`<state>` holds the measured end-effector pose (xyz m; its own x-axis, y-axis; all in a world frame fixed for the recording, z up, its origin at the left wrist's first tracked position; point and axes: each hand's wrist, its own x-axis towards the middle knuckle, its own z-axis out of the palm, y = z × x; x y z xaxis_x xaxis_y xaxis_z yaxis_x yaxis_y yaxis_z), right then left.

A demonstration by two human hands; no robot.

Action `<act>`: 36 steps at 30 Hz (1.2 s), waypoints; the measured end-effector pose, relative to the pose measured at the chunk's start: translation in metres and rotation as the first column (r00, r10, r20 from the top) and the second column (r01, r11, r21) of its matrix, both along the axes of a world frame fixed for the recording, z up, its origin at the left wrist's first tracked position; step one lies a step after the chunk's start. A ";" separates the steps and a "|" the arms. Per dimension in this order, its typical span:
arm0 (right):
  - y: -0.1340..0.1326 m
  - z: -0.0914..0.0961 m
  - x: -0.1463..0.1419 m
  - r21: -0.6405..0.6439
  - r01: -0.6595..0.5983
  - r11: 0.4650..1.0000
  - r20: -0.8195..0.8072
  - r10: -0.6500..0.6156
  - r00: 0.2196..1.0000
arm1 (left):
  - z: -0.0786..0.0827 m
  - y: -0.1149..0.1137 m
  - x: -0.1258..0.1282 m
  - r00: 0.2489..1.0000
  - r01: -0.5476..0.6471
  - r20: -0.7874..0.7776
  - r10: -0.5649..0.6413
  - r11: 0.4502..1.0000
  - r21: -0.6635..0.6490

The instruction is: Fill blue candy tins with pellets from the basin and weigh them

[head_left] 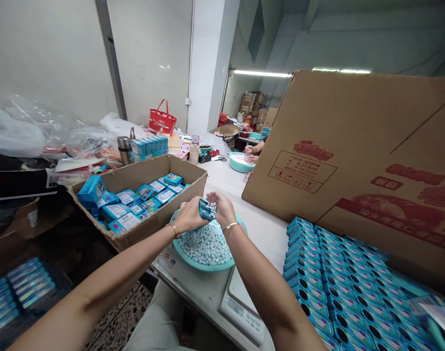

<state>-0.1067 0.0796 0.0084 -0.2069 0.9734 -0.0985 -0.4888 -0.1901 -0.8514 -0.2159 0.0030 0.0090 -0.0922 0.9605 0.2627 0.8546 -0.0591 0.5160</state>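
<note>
My left hand point(189, 216) is wrapped around a small blue box point(204, 208), tilted with its opening toward my right hand. Cupped at that opening, my right hand point(222, 208) has several small pale candy balls point(212, 209) against its curled fingers. Both hands are above a turquoise basin point(207, 267) heaped with pale blue and white candy balls point(203, 243). To the left, a cardboard carton point(152, 228) holds many blue boxes point(129, 222). A white digital scale point(242, 312) lies just in front of the basin, near my right forearm.
Rows of upright blue boxes point(335, 287) stand at the right before a large cardboard box point(354, 156). Farther back, a co-worker's hands point(250, 153) are at another basin point(241, 165). Scissors point(220, 158), a thermos point(124, 150) and a red bag point(163, 121) are beyond the carton.
</note>
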 end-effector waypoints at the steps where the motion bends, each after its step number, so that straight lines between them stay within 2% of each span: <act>1: -0.001 0.000 -0.001 0.003 -0.009 1.000 0.001 0.009 1.000 | 0.000 0.000 0.000 1.000 0.004 0.005 -0.004 1.000 -0.001; 7: -0.005 0.012 0.005 0.057 -0.079 0.995 0.007 0.079 0.997 | -0.001 -0.005 -0.003 0.998 -0.008 0.054 0.007 1.000 0.021; 10: 0.001 0.016 0.016 0.121 0.033 0.992 0.098 -0.045 0.994 | -0.002 -0.010 -0.006 0.990 0.003 0.142 -0.009 0.999 0.042; 13: 0.002 0.010 0.019 0.159 0.130 0.979 0.212 -0.163 0.964 | -0.005 -0.015 -0.005 0.954 0.063 0.289 -0.086 0.994 0.086; 16: -0.004 -0.003 0.010 0.125 0.048 0.991 0.268 -0.080 0.960 | -0.009 -0.017 0.000 0.911 0.100 0.388 -0.142 0.987 0.126; 19: -0.009 -0.010 0.004 0.125 -0.009 0.992 0.291 -0.028 0.956 | -0.011 -0.016 0.004 0.884 0.096 0.443 -0.148 0.986 0.139; 29: -0.001 -0.001 0.009 0.198 -0.058 0.978 0.301 -0.005 0.953 | -0.014 -0.007 0.006 0.873 0.106 0.446 -0.198 0.969 0.223; 33: -0.003 -0.001 0.010 0.189 -0.086 0.978 0.288 0.029 0.957 | -0.019 -0.006 0.007 0.803 0.101 0.559 -0.206 0.972 0.213; 36: -0.008 0.004 0.011 0.215 -0.093 0.972 0.273 0.031 0.961 | -0.016 -0.008 0.008 0.755 0.082 0.624 -0.201 0.973 0.214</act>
<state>-0.0956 0.0716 0.0122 -0.2635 0.9628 0.0600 -0.2317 -0.0028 -0.9728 -0.2077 -0.0050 -0.0067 -0.1614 0.9244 0.3457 0.3048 -0.2865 0.9083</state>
